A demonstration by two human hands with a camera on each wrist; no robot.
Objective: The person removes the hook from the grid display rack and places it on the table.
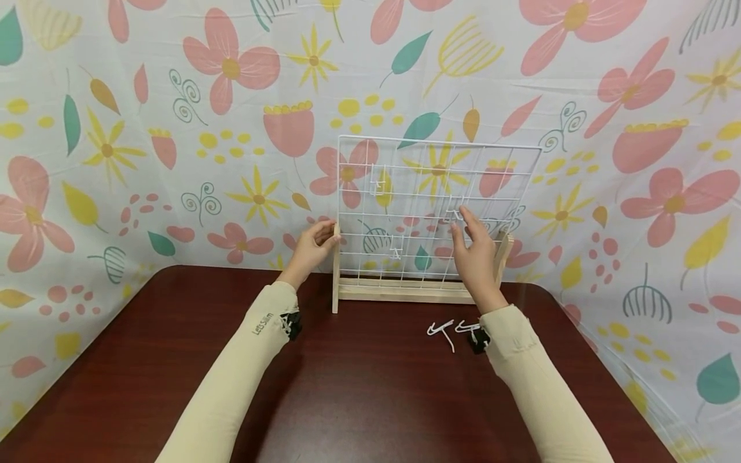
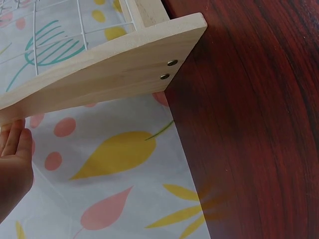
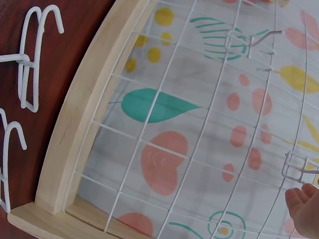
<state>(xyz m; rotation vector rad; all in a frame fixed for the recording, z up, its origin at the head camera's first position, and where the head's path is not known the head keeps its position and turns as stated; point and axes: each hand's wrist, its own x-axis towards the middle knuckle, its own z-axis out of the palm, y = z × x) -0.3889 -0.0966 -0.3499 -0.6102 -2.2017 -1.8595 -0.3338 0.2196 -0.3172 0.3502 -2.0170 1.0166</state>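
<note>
A white wire grid panel stands upright in a pale wooden stand. My left hand holds the top of the stand's left side post between thumb and fingers. Several white wire hooks hang on the grid: an upper-left hook, a lower hook and a right-hand hook. My right hand is at that right-hand hook, its fingers extended and thumb apart; in the right wrist view the fingertips are just below the hook's base.
Two loose white hooks, a left one and a right one, lie on the dark red-brown table in front of the stand. Behind the table hangs a flower-patterned cloth. The stand's right side post is beside my right wrist.
</note>
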